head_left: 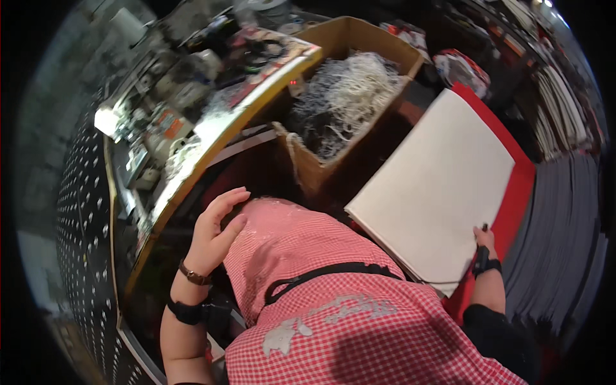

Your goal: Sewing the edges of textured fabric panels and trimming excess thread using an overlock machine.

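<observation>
My left hand [215, 231] rests with fingers loosely spread on the upper edge of my red-and-white checked apron [308, 256], holding nothing. My right hand [484, 240] presses on the near corner of a thick stack of large white sheets [436, 186], which lies on a red surface [520, 199]. A watch and a dark band sit on my left wrist, a dark band on my right.
An open cardboard box [333, 154] full of shredded white paper strips stands ahead of me. To the left runs a yellow-edged workbench [212, 154] crowded with tools and small items. Dark stacked sheets [558, 244] fill the right side.
</observation>
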Demonstrator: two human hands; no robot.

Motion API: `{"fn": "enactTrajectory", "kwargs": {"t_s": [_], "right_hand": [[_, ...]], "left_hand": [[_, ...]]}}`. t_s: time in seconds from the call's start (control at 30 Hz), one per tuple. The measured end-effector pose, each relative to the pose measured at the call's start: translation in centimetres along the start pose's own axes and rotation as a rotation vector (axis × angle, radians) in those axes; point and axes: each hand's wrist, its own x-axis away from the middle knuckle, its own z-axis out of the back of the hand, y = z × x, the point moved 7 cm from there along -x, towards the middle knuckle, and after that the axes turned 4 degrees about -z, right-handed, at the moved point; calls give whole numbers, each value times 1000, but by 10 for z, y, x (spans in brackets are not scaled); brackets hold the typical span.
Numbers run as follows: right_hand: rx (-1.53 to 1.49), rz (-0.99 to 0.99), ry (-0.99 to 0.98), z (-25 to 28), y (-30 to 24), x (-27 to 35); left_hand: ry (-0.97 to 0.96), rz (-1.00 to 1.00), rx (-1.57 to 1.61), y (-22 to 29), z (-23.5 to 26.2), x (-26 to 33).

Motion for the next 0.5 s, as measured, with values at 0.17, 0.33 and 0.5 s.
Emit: {"fn": "enactTrajectory", "kwargs": {"t_s": [0.17, 0.33, 0.5], "right_hand": [[700, 107, 223, 43, -125, 70], [128, 530, -43, -74, -305, 58], [-170, 1297, -497, -211, -540, 328]], "left_hand": [[296, 115, 88, -37, 56, 37], [794, 13, -403, -86, 116, 38], [847, 205, -732, -127, 138, -4]]}}
